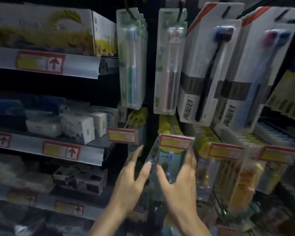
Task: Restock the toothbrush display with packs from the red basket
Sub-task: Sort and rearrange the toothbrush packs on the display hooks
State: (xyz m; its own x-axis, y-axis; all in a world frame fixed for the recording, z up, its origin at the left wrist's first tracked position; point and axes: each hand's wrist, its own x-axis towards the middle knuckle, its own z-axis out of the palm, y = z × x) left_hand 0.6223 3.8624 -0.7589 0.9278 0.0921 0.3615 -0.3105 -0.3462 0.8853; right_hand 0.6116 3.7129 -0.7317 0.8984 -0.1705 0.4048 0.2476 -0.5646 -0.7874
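Note:
A teal toothbrush pack [166, 158] with a yellow top hangs in the lower peg row, just under a red-and-yellow price tag [175, 142]. My right hand [179, 183] grips this pack, thumb on its front and fingers round its right edge. My left hand [134, 178] is beside it with straight, spread fingers, one fingertip touching the pack's left edge. The red basket is out of view.
Above hang several tall toothbrush packs, such as a green one [131, 58], a pink one [171, 62] and a black-brush one [209, 65]. More pegged packs [245, 178] fill the right. Shelves with boxes [78, 125] stand at the left.

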